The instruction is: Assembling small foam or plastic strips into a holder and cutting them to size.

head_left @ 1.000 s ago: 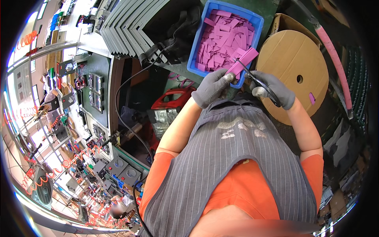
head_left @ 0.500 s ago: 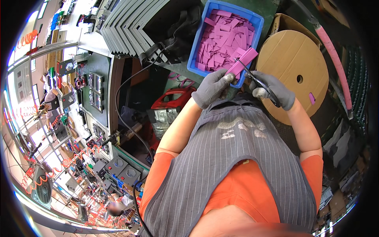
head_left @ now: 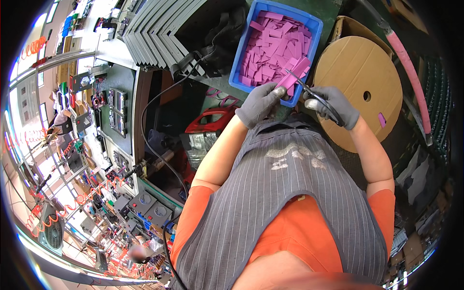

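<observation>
Over the near end of a blue plastic bin (head_left: 316, 41), my left hand (head_left: 261, 104), in a grey glove, pinches the lower end of a pink strip (head_left: 300, 66). My right hand (head_left: 338, 103), gloved too, is closed round the dark handles of a pair of scissors (head_left: 309, 90). The scissors' blades point up and left and lie across the strip. Whether they have cut through it I cannot tell. Many small pink rectangular pieces (head_left: 273, 46) fill the bin under the strip.
A round cardboard disc (head_left: 355, 87) with a hole lies to the right, with one pink scrap (head_left: 382, 120) on it. Stacked grey metal parts (head_left: 157, 36) stand at upper left. A red plastic stool (head_left: 208, 121) is left of my left forearm. A black cable (head_left: 145, 121) hangs at the left.
The strip and scissors have shifted slightly left and down. My right hand has come a little closer in, and the scissors' handles look more closed.
</observation>
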`<act>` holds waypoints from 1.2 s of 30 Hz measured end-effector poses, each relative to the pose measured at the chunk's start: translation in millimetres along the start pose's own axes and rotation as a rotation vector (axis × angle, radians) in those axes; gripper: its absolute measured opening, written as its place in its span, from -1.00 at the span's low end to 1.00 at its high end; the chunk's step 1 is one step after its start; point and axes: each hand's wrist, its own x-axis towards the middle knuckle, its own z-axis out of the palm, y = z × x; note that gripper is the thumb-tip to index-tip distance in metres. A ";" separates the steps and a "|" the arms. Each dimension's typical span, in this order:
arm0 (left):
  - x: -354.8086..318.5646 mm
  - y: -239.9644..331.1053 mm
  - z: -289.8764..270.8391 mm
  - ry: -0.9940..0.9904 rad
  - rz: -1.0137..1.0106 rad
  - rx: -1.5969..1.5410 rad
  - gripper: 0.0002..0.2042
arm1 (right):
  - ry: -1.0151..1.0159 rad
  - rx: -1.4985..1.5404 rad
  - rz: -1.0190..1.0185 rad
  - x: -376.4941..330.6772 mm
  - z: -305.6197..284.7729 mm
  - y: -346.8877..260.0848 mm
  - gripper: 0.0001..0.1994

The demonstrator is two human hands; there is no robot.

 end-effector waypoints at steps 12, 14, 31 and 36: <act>-9.6 -4.6 1.6 -0.020 0.054 0.034 -0.69 | 0.147 0.257 -0.344 2.7 10.0 -23.5 -0.63; -11.2 -3.1 10.5 -0.128 0.058 -0.045 -0.69 | 0.045 0.124 -0.344 7.9 16.3 -25.1 -0.60; -20.9 9.2 0.2 0.043 0.127 -0.118 -0.70 | 0.117 0.219 -0.440 -21.6 0.9 -31.7 -0.57; -19.0 11.6 0.2 0.010 0.112 -0.086 -0.70 | -0.069 -0.371 -0.216 -37.9 -11.3 -8.8 -0.23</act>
